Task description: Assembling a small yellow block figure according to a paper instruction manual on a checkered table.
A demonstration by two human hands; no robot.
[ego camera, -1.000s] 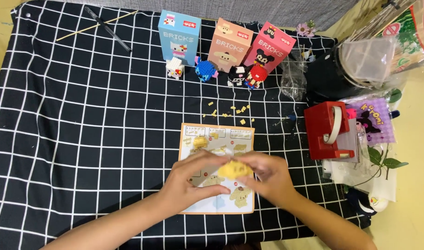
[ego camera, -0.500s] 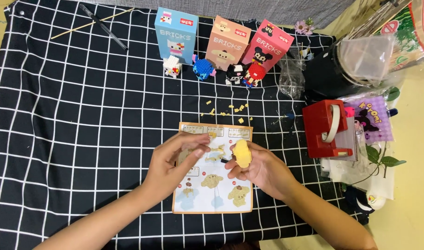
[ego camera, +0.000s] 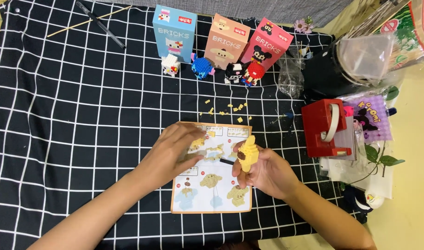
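Four finished brick figures point(ego camera: 207, 69) stand before three boxes point(ego camera: 223, 39), while the right hand point(ego camera: 263, 171) pinches a partly built yellow brick figure point(ego camera: 247, 150) upright over the instruction sheet point(ego camera: 212, 185); loose yellow bricks point(ego camera: 223, 110) remain unused. Half a second earlier the left hand point(ego camera: 175, 150) hovered near the figure; now its curled fingers press on the sheet.

Right hand point(ego camera: 263, 171) gripping yellow brick figure point(ego camera: 247, 150), left hand point(ego camera: 175, 150) on instruction sheet point(ego camera: 212, 194)

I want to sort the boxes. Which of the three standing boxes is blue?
The leftmost box, behind the small white figure. The other two are orange and pink.
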